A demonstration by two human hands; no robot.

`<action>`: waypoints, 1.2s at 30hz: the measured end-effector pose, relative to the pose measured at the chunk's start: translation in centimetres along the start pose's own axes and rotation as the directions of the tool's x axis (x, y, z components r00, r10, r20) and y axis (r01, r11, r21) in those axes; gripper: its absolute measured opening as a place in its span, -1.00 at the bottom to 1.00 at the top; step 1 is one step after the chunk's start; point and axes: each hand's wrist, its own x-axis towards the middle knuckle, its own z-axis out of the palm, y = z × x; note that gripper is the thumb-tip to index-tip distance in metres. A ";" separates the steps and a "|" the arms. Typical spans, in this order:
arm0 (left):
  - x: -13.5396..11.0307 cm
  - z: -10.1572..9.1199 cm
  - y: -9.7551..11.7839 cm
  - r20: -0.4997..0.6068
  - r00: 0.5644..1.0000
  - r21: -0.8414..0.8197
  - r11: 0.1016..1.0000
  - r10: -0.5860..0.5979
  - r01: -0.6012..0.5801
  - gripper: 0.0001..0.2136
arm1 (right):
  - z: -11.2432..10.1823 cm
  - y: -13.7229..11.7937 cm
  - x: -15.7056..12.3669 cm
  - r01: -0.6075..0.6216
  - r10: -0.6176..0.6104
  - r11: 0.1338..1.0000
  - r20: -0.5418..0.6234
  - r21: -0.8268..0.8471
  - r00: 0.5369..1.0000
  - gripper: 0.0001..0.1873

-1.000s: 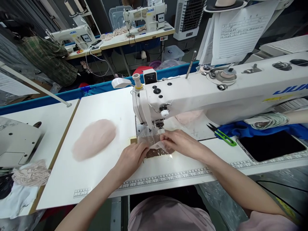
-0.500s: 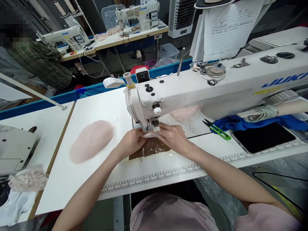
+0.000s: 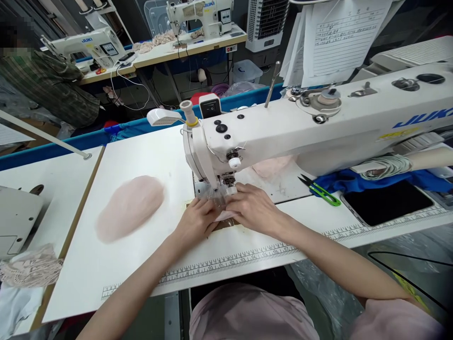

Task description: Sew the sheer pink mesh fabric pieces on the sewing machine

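A white sewing machine [image 3: 283, 132] stands over the table, its needle area right above my fingers. Under the presser foot lies a thin, pale, sheer piece of fabric [image 3: 225, 215]. My left hand [image 3: 200, 218] grips its left side with the fingers curled together. On the other side, my right hand [image 3: 253, 208] pinches the same fabric close to the foot. Beneath the hands part of a brown, shiny plate cover [image 3: 222, 224] shows. The fabric's folds are partly hidden by my fingers.
A pale pink sheer fabric piece [image 3: 130, 208] lies to the left, another [image 3: 274, 165] behind the needle. Green thread snips [image 3: 323, 192] and a black phone [image 3: 387, 203] sit at right. Beyond the blue-edged table, a person in a plaid shirt [image 3: 53, 85] is near other machines.
My left hand has moved slightly nearer to me and now covers more of the brown cover. The pale fabric has come toward me between the hands. The view has shifted slightly.
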 end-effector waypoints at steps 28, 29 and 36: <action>-0.2 0.3 0.1 -0.010 0.996 0.201 0.976 -0.087 0.087 -0.70 | 1.9 0.5 0.3 0.045 -0.063 0.989 -0.126 -0.141 0.990 -0.80; -0.1 0.4 -0.1 -0.012 0.996 0.198 0.976 -0.090 0.091 -0.70 | 2.1 0.6 0.4 0.044 -0.065 0.987 -0.141 -0.152 0.988 -0.79; 0.1 0.7 -1.1 -0.030 0.995 0.220 0.970 -0.100 0.104 -0.70 | 2.9 1.4 0.8 0.039 -0.074 0.981 -0.179 -0.192 0.981 -0.73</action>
